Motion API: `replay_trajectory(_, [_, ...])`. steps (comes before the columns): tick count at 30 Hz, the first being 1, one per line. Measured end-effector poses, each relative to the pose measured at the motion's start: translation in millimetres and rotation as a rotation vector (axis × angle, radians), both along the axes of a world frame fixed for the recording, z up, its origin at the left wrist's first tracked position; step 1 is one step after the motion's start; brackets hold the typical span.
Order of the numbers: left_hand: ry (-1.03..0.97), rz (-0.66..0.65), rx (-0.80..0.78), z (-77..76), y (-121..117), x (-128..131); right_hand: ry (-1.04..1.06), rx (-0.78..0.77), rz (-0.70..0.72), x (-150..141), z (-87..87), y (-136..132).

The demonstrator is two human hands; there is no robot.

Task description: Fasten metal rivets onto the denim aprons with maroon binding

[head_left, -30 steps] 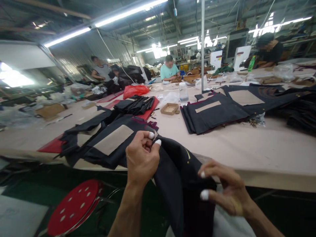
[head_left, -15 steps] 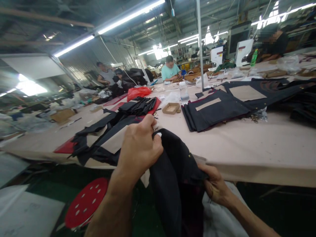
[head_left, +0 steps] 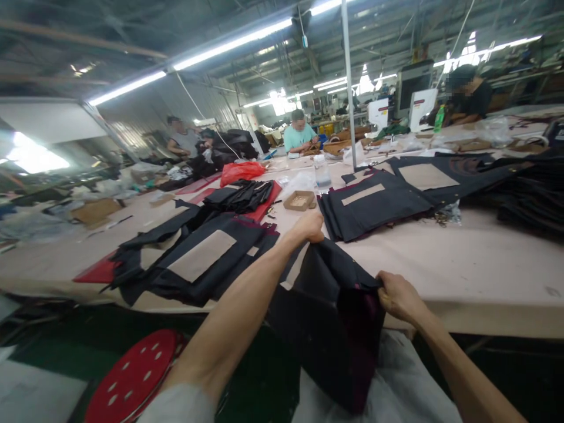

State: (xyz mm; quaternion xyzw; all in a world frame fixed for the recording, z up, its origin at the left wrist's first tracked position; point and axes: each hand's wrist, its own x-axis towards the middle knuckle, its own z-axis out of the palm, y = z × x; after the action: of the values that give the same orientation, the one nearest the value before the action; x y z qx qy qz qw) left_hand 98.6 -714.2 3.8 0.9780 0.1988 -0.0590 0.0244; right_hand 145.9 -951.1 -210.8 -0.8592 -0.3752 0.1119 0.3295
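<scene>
Head view: dark fabric piece (head_left: 317, 326) gripped by left hand (head_left: 312, 227) and right hand (head_left: 397, 295), fingers closed; probably light, pliable, best held by edges.

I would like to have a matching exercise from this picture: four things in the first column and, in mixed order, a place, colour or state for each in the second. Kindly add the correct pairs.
Column one
1. Dark fabric piece
2. Stool
3. Small cardboard box
4. Green bottle

Column two
A. Upright, near a white machine
B. Held by left hand and right hand
C. On the tabletop, small pieces inside
D. Red seat, lower than the tabletop

Pairs: 1-B, 2-D, 3-C, 4-A
</scene>
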Motion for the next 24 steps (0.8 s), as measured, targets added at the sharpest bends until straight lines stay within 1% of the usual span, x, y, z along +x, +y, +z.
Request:
replay_trajectory(1, [0.006, -0.001, -0.018, -10.1, -1.7, 3.2, -0.034, 0.046, 0.049, 2.4, 2.0, -3.7])
replay_trajectory(3, [0.026, 0.0, -0.047, -28.2, -2.2, 10.0, -0.098, 0.203, 0.162, 4.3, 9.0, -6.6])
replay_trajectory(5, [0.058, 0.004, -0.065, -44.2, 1.1, 18.0, -0.16, 0.302, 0.237, 5.4, 15.1, -2.4])
replay_trajectory(7, [0.095, 0.007, -0.072, -58.9, 7.4, 26.8, -0.201, 0.302, 0.28, 9.7, 14.9, 8.1])
replay_trajectory(9, [0.129, 0.007, -0.072, -73.3, 15.5, 35.1, -0.223, 0.275, 0.292, 19.3, 6.1, 22.1])
replay_trajectory(11, [0.154, 0.007, -0.067, -86.7, 24.4, 41.0, -0.205, 0.284, 0.271, 34.0, -8.6, 36.4])
replay_trajectory(14, [0.175, 0.027, -0.049, -102.3, 31.7, 41.0, -0.102, 0.359, 0.152, 58.4, -30.2, 54.1])
replay_trajectory(15, [0.141, 0.045, -0.027, -105.7, 30.0, 37.7, -0.067, 0.371, 0.099, 65.0, -35.1, 58.8])
replay_trajectory(16, [0.066, 0.048, -0.003, -108.4, 25.5, 32.5, -0.042, 0.367, 0.043, 70.1, -38.5, 62.9])
replay_trajectory(17, [-0.036, 0.019, 0.01, -110.5, 18.0, 25.6, -0.032, 0.347, -0.004, 73.7, -40.3, 66.5])
replay_trajectory(18, [-0.167, -0.05, 0.01, -112.6, 7.8, 17.2, -0.034, 0.315, -0.037, 75.9, -40.9, 69.8])
replay_trajectory(19, [-0.276, -0.2, -0.036, -115.1, -4.5, 7.7, -0.046, 0.279, -0.065, 77.1, -40.6, 72.7])
replay_trajectory(20, [-0.303, -0.404, -0.128, -118.4, -17.7, -2.2, -0.063, 0.245, -0.087, 77.6, -39.7, 75.4])
replay_trajectory(21, [-0.254, -0.611, -0.221, -122.8, -30.9, -12.1, -0.078, 0.214, -0.103, 77.9, -38.6, 77.9])
replay_trajectory(22, [-0.171, -0.766, -0.271, -128.4, -43.1, -21.2, -0.087, 0.188, -0.122, 78.3, -37.7, 80.1])
replay_trajectory(23, [-0.092, -0.863, -0.265, -135.0, -53.2, -29.3, -0.089, 0.164, -0.147, 79.2, -37.1, 82.0])
replay_trajectory(24, [-0.027, -0.917, -0.227, -142.0, -60.9, -35.9, -0.083, 0.142, -0.171, 80.6, -37.0, 83.8])
